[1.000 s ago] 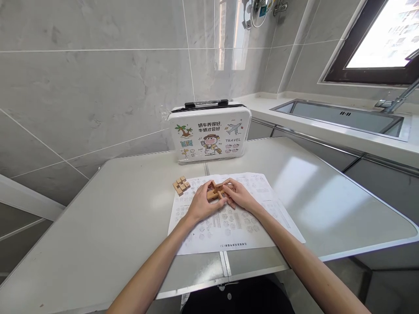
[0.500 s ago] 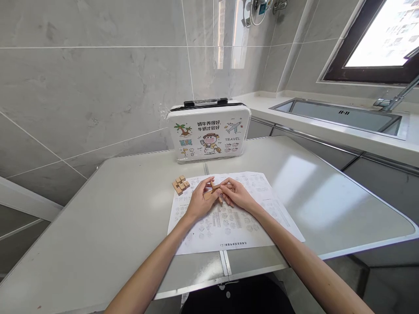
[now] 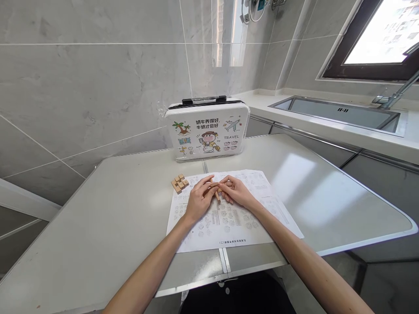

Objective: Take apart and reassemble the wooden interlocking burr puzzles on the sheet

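Note:
Several wooden puzzle pieces (image 3: 217, 197), partly crossed over each other, are held between my hands above the printed sheet. My left hand (image 3: 200, 199) closes its thumb and fingers on them from the left. From the right, the fingertips of my right hand (image 3: 235, 191) pinch the same pieces. Fingers hide much of the wood, so how the pieces fit together cannot be made out. Beneath both hands lies the instruction sheet (image 3: 235, 233), white paper with rows of small line diagrams. More notched wooden blocks (image 3: 180, 183) sit in a cluster by its upper left corner.
A white cartoon-printed case (image 3: 207, 131) with a black handle, wrapped in clear plastic, stands behind the sheet against the wall. The light table (image 3: 131, 226) has a seam down its middle. To the right are a counter with a sink (image 3: 340, 111) and a window.
The held wooden pieces have been turned a little, and my fingers have shifted on them. The loose cluster of blocks stays put. The whole view has tilted slightly.

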The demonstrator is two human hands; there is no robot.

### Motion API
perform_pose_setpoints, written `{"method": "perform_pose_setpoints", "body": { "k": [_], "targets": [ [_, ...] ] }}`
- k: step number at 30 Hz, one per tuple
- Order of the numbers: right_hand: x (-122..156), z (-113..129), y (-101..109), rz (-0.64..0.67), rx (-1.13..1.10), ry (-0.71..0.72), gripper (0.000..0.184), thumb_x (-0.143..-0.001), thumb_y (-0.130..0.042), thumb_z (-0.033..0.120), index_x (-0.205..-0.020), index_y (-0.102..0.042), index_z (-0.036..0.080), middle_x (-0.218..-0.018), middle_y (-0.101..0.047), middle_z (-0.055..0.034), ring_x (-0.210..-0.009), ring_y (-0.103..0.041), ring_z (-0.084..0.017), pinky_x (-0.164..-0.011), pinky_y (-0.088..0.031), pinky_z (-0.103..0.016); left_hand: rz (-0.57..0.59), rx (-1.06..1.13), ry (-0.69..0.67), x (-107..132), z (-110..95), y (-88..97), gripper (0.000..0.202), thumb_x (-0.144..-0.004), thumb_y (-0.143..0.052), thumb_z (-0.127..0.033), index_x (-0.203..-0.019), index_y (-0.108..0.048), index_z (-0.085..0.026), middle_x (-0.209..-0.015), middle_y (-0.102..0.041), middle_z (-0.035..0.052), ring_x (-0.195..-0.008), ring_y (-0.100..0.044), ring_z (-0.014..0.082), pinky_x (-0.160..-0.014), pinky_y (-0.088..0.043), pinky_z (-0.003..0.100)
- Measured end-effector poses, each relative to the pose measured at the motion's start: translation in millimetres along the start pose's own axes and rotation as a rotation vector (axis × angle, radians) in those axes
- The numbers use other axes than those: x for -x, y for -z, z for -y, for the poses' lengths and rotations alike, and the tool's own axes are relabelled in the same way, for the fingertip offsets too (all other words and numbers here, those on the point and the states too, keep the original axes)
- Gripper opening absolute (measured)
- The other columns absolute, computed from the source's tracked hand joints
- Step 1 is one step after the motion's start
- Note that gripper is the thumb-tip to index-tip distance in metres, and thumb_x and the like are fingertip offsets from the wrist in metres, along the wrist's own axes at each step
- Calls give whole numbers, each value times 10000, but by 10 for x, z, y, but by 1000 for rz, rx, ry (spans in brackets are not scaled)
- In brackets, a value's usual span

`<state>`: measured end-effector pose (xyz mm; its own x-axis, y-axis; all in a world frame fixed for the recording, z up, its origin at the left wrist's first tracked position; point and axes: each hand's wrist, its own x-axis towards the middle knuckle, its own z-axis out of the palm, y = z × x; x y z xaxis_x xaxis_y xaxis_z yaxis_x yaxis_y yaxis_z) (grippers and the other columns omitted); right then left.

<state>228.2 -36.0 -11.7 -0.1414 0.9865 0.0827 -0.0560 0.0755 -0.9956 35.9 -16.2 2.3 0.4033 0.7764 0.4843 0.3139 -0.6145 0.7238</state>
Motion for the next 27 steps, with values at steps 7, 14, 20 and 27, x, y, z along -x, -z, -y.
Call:
{"method": "perform_pose_setpoints", "body": {
  "k": [7, 14, 20, 27],
  "targets": [
    [33, 40, -36, -8, -7, 0, 426, -900, -694, 626, -936, -558, 224, -613, -620, 57, -413, -486, -88, -376, -379, -209, -89, -121, -141, 4, -13, -7, 129, -1018, -621, -272, -1069, -734, -238, -1249, -738, 67, -1166, -691, 246, -1019, -556, 455],
    [36, 59, -51, -51, 20, 37, 438, -884, -709, 634, -917, -567, 221, -616, -613, 50, -416, -473, -84, -380, -358, -211, -75, -216, -278, -33, -14, 44, 83, -999, -646, -231, -1074, -681, -234, -1112, -757, 64, -1145, -688, 252, -1011, -543, 478],
    [23, 12, -38, -76, 63, 73, 431, -895, -694, 639, -923, -586, 222, -616, -620, 38, -426, -488, -101, -397, -368, -231, -60, -186, -264, -22, -35, 54, 57, -1006, -625, -247, -1037, -672, -242, -1065, -754, 59, -1162, -674, 263, -1019, -531, 474],
    [2, -37, -2, -71, 78, 44, 459, -885, -679, 673, -932, -571, 230, -621, -632, 34, -421, -485, -102, -389, -371, -228, -59, -148, -152, -18, -39, 48, 112, -1018, -602, -316, -1042, -680, -239, -1084, -738, 75, -1147, -666, 268, -1022, -520, 470]
  ]
}}
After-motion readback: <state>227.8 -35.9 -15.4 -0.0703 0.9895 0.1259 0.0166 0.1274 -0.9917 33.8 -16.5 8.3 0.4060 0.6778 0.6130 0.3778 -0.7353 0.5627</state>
